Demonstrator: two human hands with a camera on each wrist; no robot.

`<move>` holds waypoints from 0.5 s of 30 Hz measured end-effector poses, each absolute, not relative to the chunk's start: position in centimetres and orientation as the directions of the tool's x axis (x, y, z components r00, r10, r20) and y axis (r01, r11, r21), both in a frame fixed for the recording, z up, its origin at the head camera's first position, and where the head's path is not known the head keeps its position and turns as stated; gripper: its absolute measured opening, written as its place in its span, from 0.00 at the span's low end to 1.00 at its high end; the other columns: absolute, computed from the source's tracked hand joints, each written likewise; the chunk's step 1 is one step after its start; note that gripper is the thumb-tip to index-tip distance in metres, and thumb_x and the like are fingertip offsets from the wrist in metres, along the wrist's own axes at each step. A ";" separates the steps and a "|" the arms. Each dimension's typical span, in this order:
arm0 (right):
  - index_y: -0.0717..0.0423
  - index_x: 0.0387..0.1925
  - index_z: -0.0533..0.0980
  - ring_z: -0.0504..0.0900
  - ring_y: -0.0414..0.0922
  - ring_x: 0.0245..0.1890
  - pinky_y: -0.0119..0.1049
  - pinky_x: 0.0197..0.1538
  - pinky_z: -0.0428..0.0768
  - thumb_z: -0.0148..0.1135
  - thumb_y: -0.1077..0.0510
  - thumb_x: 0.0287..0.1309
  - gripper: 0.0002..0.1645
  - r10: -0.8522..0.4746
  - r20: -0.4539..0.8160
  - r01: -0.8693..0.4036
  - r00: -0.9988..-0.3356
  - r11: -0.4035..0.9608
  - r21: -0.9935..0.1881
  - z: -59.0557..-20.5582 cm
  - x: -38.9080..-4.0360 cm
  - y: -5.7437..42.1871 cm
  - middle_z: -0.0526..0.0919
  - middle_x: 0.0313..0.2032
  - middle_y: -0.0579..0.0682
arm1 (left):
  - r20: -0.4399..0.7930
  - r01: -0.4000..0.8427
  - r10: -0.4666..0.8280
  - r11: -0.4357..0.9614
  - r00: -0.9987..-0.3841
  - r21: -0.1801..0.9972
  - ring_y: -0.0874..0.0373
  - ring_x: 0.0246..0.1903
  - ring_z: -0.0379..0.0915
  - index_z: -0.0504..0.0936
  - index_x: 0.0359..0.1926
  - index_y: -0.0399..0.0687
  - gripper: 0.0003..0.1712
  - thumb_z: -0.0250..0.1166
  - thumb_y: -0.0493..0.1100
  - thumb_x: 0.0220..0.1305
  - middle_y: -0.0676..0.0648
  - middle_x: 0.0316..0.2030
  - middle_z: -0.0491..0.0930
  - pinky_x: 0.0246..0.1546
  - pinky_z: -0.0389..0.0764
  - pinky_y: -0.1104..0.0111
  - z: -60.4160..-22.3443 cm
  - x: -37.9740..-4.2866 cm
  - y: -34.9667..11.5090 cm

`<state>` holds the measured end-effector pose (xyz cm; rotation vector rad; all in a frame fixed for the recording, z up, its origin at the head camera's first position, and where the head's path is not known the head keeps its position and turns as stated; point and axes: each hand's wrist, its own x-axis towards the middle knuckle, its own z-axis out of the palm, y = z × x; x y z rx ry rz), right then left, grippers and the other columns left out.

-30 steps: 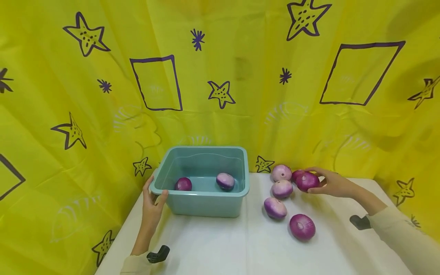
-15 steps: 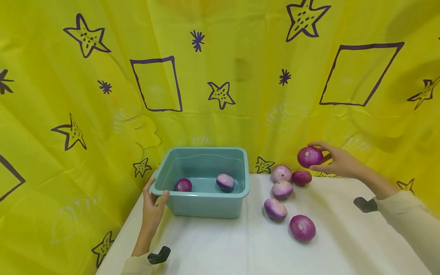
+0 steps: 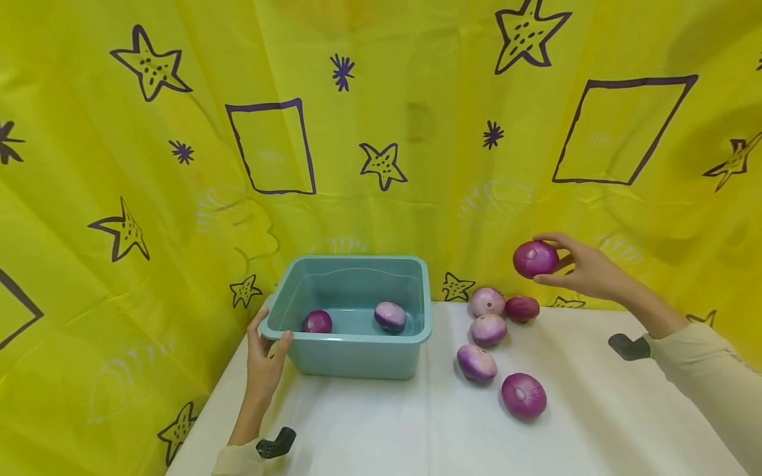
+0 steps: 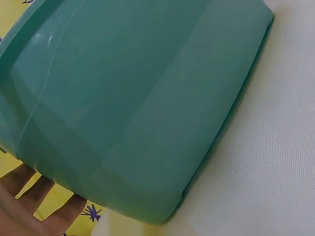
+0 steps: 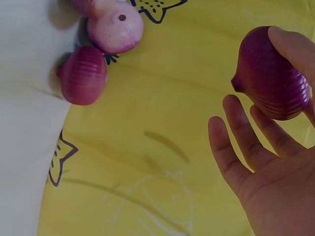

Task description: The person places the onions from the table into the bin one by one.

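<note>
My right hand [image 3: 586, 268] holds a dark purple red onion [image 3: 535, 258] in the air, pinched between thumb and fingers. In the right wrist view, the thumb lies over this onion [image 5: 270, 73] and the other fingers spread below it. My left hand [image 3: 264, 367] grips the front left corner of a teal plastic tub [image 3: 357, 357], thumb at the front rim and fingers along the left side. The left wrist view shows those fingers [image 4: 37, 196] against the tub's wall [image 4: 138, 98]. Inside the tub lie a dark onion [image 3: 318, 321] and a paler purple-white onion [image 3: 389, 316].
Right of the tub on the white table [image 3: 381, 430] lie several more onions: a pale one [image 3: 487, 302] at the back, a dark one [image 3: 522, 309] beside it, two purple-white ones, and a purple one [image 3: 523, 396] in front. A yellow patterned curtain [image 3: 369, 218] hangs behind.
My right hand has lifted the red onion up off the group at the back right, uncovering the dark onion there. My left hand and the tub stay put.
</note>
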<state>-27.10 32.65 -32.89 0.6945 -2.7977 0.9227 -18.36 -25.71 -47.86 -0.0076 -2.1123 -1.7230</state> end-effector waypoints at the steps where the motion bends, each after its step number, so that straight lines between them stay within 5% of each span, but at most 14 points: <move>1: 0.57 0.72 0.63 0.84 0.63 0.47 0.28 0.38 0.83 0.77 0.54 0.57 0.46 -0.388 0.244 -0.458 -0.889 0.711 -0.534 -32.8 -27.1 32.6 0.75 0.58 0.66 | 0.317 0.259 -0.251 0.236 -0.915 0.936 0.30 0.74 0.51 0.49 0.80 0.55 0.41 0.61 0.42 0.74 0.40 0.76 0.56 0.67 0.59 0.32 -47.8 -18.4 -25.7; 15: 0.53 0.71 0.66 0.86 0.57 0.46 0.36 0.43 0.84 0.77 0.51 0.57 0.44 -0.446 0.252 -0.510 -0.859 0.706 -0.492 -31.5 -28.3 29.1 0.77 0.59 0.63 | 0.328 0.272 -0.265 0.228 -0.907 0.935 0.29 0.73 0.53 0.50 0.79 0.54 0.41 0.61 0.41 0.74 0.37 0.75 0.57 0.65 0.60 0.29 -47.9 -18.4 -25.5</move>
